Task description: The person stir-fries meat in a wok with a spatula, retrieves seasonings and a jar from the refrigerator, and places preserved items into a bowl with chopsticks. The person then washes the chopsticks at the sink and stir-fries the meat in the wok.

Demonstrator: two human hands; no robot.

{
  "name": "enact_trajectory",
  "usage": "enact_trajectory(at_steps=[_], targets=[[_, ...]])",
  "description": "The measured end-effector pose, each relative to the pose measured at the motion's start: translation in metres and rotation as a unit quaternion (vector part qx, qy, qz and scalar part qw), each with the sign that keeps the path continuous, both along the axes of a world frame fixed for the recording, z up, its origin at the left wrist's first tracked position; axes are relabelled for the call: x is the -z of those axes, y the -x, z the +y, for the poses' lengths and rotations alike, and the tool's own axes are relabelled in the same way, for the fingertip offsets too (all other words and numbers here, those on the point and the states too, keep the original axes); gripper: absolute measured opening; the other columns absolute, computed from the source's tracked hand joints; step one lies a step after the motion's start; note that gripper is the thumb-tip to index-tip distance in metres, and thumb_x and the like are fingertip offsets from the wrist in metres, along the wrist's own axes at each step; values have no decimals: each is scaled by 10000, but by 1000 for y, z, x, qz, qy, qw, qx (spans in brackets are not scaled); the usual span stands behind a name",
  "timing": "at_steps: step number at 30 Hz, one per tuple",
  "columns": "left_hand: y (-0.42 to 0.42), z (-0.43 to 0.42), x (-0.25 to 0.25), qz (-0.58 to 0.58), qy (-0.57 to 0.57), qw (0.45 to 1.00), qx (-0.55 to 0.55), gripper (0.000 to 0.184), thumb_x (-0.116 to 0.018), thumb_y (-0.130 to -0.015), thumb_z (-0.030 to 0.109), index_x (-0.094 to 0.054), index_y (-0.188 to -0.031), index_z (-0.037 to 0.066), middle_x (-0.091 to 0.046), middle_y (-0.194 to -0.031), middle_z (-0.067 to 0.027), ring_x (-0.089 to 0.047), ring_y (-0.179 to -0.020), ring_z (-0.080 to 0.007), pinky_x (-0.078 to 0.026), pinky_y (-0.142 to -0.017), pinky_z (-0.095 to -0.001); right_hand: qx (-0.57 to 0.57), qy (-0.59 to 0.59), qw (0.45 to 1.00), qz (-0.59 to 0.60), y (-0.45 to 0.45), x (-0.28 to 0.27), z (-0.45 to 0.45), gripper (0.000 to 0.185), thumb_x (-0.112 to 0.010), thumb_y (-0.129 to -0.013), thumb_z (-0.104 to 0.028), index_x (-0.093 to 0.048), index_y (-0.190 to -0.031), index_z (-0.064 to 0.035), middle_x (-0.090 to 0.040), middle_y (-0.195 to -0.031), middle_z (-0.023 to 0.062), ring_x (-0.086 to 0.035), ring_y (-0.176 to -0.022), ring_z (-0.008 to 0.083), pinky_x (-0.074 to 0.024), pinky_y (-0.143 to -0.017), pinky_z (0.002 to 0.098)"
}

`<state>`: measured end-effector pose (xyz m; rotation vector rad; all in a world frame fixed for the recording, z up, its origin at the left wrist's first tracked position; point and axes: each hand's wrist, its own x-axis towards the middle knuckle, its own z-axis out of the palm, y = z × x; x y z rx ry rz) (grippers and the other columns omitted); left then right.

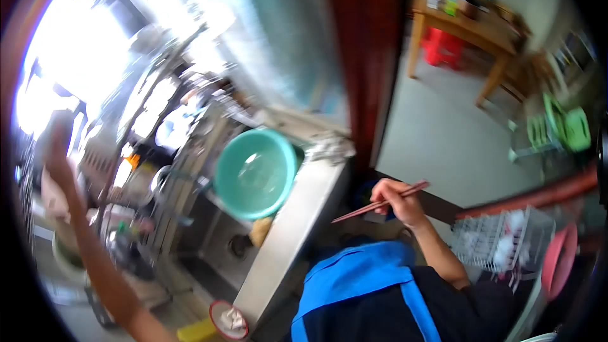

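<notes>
My right hand (400, 202) is closed around reddish-brown chopsticks (358, 213), held out in front of my blue apron (354, 272). Whether there is one pair or more is hard to make out. Far to the left, my left hand (58, 152) is raised near the dish rack (136, 133) by the bright window. Blur and glare smear its fingers, and anything in it cannot be made out. Between my arms, a turquoise basin (256, 174) sits over the steel sink (209, 237), with a tan sponge-like lump (259, 231) beside it.
A red-rimmed bowl (229, 320) with something white in it stands at the sink's near end, beside a yellow object (197, 330). To the right are a white wire basket (484, 237) and a pink basin (560, 259). A wooden table (465, 25) stands beyond the doorway.
</notes>
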<state>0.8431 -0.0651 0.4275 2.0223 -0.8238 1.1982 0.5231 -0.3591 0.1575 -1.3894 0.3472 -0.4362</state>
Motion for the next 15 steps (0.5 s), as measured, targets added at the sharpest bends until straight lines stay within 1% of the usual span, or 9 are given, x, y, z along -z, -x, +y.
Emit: enact_trajectory(at_steps=[4,5,8,9,11,12,13,14,15], targets=[[113,-71,69,24,26,995,96,572,-560,-843,479,-433,-1249,96,-591,-1111,-126,-609,-987,-274,-514,-821,-385,37,0,999,2,56,7,-42,464,-398,-987,-399,-564,-770,-24,-539,-672,14,-498,-587,65,-406,-548,222],[136,-90,77,34,33,992,117,567,-567,-843,468,-432,-1250,96,-587,-1118,-125,-607,-987,-271,-514,-823,-384,62,23,998,-3,79,12,-55,489,-389,-986,-414,-559,-742,-25,-534,-687,15,-458,-601,64,-382,-569,225],[197,-158,110,88,39,978,186,555,-587,-842,436,-428,-1252,97,-573,-1139,-122,-602,-988,-263,-512,-830,-378,142,193,970,-34,123,14,-109,456,-366,-1007,-330,-505,-689,-33,-519,-709,23,-387,-581,59,-348,-560,227],[216,-180,118,109,41,970,213,551,-594,-842,425,-427,-1253,98,-569,-1146,-121,-601,-988,-260,-512,-832,-377,138,144,980,16,141,7,-123,434,-367,-1008,-295,-453,-669,-38,-516,-711,27,-374,-570,50,-336,-535,215],[250,-218,131,159,36,948,272,545,-607,-842,403,-424,-1255,98,-560,-1161,-119,-598,-989,-254,-511,-837,-373,164,112,980,1,164,0,-148,427,-367,-1009,-294,-456,-678,-39,-507,-698,22,-364,-557,47,-328,-520,208],[268,-237,137,195,27,932,304,543,-614,-841,393,-423,-1256,99,-555,-1168,-118,-596,-989,-251,-510,-839,-372,179,78,980,-20,175,-1,-160,420,-366,-1009,-292,-460,-687,-40,-497,-684,17,-355,-545,44,-321,-506,202],[283,-256,144,234,14,912,337,540,-620,-841,382,-422,-1257,99,-550,-1175,-117,-594,-989,-248,-509,-842,-370,178,56,982,-42,187,1,-174,380,-410,-999,-287,-534,-760,-19,-493,-669,5,-366,-527,38,-321,-487,197],[297,-275,154,304,-5,875,376,539,-627,-841,371,-420,-1258,99,-546,-1182,-116,-593,-989,-245,-509,-844,-368,182,57,981,-40,196,-2,-182,380,-410,-999,-287,-534,-760,-19,-493,-669,5,-366,-527,38,-321,-487,197],[313,-297,166,394,-20,823,409,537,-633,-841,360,-419,-1259,100,-541,-1189,-115,-591,-990,-243,-508,-846,-366,212,98,972,4,205,-3,-190,344,-447,-987,-283,-571,-824,-6,-502,-672,2,-376,-523,36,-323,-482,200]])
